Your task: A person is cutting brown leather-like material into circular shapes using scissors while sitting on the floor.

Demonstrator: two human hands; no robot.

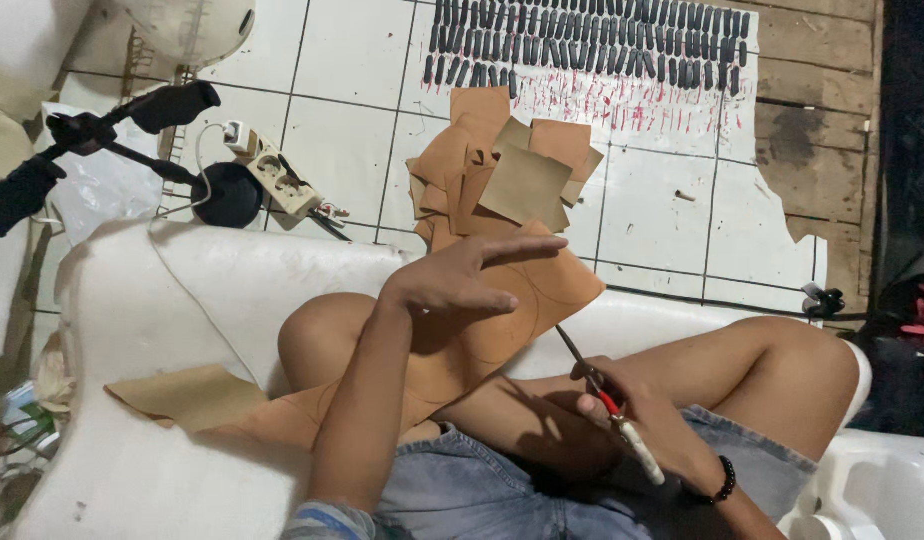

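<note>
My left hand (467, 272) hovers with fingers spread over a large tan leather sheet (542, 295) that lies across my lap and bears drawn curved outlines. It may be touching the sheet lightly. My right hand (632, 410) grips a pair of scissors (607, 395) with red and white handles. Their blades point up toward the sheet's right edge. A beaded bracelet sits on my right wrist.
A pile of tan leather pieces (502, 165) lies on the tiled floor ahead. Rows of several small dark pieces (592, 40) line the far floor. A power strip (277, 175), a black stand (227, 195) and white foam cushions (182, 300) sit at left.
</note>
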